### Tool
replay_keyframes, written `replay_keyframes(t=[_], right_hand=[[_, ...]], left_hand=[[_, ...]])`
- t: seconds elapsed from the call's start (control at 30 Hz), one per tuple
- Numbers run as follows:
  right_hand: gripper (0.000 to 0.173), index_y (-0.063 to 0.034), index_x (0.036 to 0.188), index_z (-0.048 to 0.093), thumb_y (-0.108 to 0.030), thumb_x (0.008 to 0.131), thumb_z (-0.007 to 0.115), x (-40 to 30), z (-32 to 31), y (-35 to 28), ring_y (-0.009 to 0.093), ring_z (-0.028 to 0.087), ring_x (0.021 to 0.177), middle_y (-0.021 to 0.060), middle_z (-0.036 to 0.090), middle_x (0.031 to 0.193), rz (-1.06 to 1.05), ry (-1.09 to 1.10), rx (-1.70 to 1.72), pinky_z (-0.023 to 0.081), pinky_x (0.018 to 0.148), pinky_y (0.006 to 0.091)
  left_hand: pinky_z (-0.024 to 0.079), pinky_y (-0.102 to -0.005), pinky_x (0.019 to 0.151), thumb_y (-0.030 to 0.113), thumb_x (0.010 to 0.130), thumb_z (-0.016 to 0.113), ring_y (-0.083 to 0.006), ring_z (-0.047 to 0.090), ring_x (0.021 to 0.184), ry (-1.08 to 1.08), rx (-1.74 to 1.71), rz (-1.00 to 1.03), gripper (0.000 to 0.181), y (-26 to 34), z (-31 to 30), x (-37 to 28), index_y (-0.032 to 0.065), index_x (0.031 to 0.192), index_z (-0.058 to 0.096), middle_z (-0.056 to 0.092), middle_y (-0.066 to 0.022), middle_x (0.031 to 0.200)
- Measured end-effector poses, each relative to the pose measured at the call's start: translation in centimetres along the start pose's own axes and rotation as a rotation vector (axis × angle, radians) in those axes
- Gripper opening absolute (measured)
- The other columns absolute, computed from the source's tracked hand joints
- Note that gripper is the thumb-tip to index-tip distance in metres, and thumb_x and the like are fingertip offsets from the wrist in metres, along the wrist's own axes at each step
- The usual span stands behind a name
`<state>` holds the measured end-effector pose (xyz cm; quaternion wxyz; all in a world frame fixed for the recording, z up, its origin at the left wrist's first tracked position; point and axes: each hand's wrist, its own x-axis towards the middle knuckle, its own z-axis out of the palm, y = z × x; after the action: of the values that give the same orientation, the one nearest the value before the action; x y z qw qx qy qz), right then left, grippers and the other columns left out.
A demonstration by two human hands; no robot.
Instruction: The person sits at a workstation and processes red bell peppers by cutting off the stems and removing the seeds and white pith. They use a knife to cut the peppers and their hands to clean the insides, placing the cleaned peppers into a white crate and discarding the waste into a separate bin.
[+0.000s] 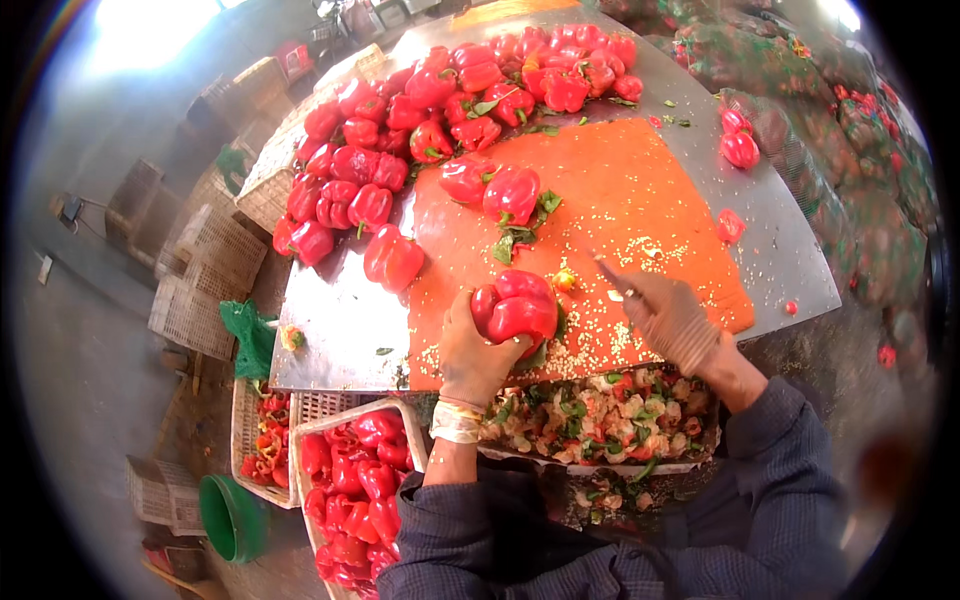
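My gloved left hand [478,349] grips a large red bell pepper [525,311] near the front edge of the orange mat [600,202]. To its right, my gloved right hand [667,315] is closed around a small knife [609,274]; the handle is mostly hidden in the fist and the blade points up and left. The knife is apart from the pepper. Between the two lies a yellow-green pepper piece [563,280], with pale seeds scattered around it. Farther up the mat rest two whole peppers [511,193] beside some green leaves [517,238].
A heap of red peppers [431,79] covers the metal table's [330,322] far left. Below its front edge stand a bin of cores and leaves [600,420] and a crate of red peppers [352,487]. A green bucket [232,517] is lower left; filled mesh sacks [757,71] line the right.
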<state>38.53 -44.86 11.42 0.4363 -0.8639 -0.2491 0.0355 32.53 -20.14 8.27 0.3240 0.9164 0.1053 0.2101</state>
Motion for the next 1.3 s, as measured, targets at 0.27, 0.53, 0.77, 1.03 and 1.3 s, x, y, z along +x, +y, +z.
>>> replay_keyframes(t=[0.27,0.53,0.77,1.03,1.3], right_hand=[[0.017,-0.0006,0.101,0.052,-0.010,0.087,0.053,-0.9,5.7,-3.3,0.036,0.064,0.082,0.0189,0.060,0.095,-0.169,-0.223,-0.441,0.054,0.071,0.0436],[0.014,0.0022,0.095,0.052,-0.009,0.087,0.053,0.5,6.9,-3.0,0.037,0.065,0.079,0.0204,0.060,0.090,-0.100,-0.328,-0.533,0.053,0.069,0.0433],[0.014,-0.0008,0.084,0.056,-0.015,0.086,0.057,-3.0,0.2,0.6,0.034,0.056,0.064,0.0177,0.054,0.072,-0.110,-0.298,-0.101,0.045,0.059,0.0415],[0.015,-0.0067,0.086,0.058,-0.021,0.088,0.053,-1.8,-1.3,4.1,0.036,0.059,0.077,0.0158,0.058,0.084,-0.195,-0.105,-0.392,0.046,0.066,0.0438],[0.047,-0.0026,0.114,0.054,-0.040,0.086,0.061,0.4,0.7,6.8,0.040,0.057,0.102,0.0206,0.058,0.109,-0.038,0.127,-0.626,0.047,0.086,0.0456]], left_hand=[[0.048,-0.0439,0.086,0.026,0.060,0.083,-0.0383,0.057,0.103,-0.010,0.025,-0.046,0.072,0.0,0.5,-0.6,0.0038,0.121,0.050,0.058,-0.0204,0.109],[0.049,-0.0444,0.083,0.023,0.063,0.082,-0.0398,0.058,0.098,0.043,-0.015,0.063,0.069,-1.4,1.2,-0.8,0.0011,0.120,0.050,0.058,-0.0219,0.107],[0.050,-0.0391,0.086,0.024,0.062,0.080,-0.0318,0.063,0.099,-0.028,-0.233,-0.129,0.071,-1.3,0.4,-0.5,0.0015,0.123,0.051,0.062,-0.0189,0.109],[0.051,-0.0368,0.085,0.024,0.063,0.079,-0.0299,0.064,0.097,0.052,-0.432,-0.156,0.072,-2.1,3.0,0.5,-0.0011,0.125,0.050,0.064,-0.0191,0.107],[0.050,-0.0302,0.083,0.009,0.074,0.071,-0.0161,0.061,0.092,0.165,-0.765,-0.271,0.051,-1.9,2.5,1.0,-0.0031,0.120,0.054,0.064,-0.0103,0.105]])
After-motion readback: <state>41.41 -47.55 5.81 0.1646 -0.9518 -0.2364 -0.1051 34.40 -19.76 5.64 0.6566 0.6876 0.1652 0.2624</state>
